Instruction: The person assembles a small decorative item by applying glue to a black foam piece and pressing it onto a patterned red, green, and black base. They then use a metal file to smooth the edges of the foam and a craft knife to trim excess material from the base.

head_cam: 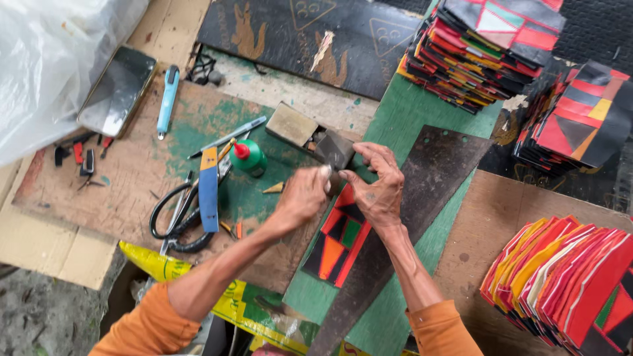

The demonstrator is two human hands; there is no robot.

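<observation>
Both hands meet at the centre of the frame over a patchwork panel [339, 240] of black, red, orange and green pieces. It lies on a green board [402, 132], partly across a dark, saw-shaped metal sheet [428, 178] that runs from the upper right down to the bottom centre.

The left hand [302, 196] is curled into a loose fist at the panel's top edge, thumb and fingers pinched on something too small to make out. The right hand [379, 188] is half closed, its fingertips pressing the top of the panel and touching a dark block [335, 150] just above it.

The step in hand looks like finishing or fixing the panel's upper edge. Judging by this, the next move calls for the right hand to hold the panel flat while the left hand works along the edge in small, steady motions.

To the left lie a green glue bottle with a red cap [248, 157], black-handled scissors [177, 217], a blue and orange cutter [209, 191] and a light blue knife [167, 99]. Finished panels stand in 2 stacks at the upper right [488, 49] and 1 fanned pile at the lower right [567, 277].
</observation>
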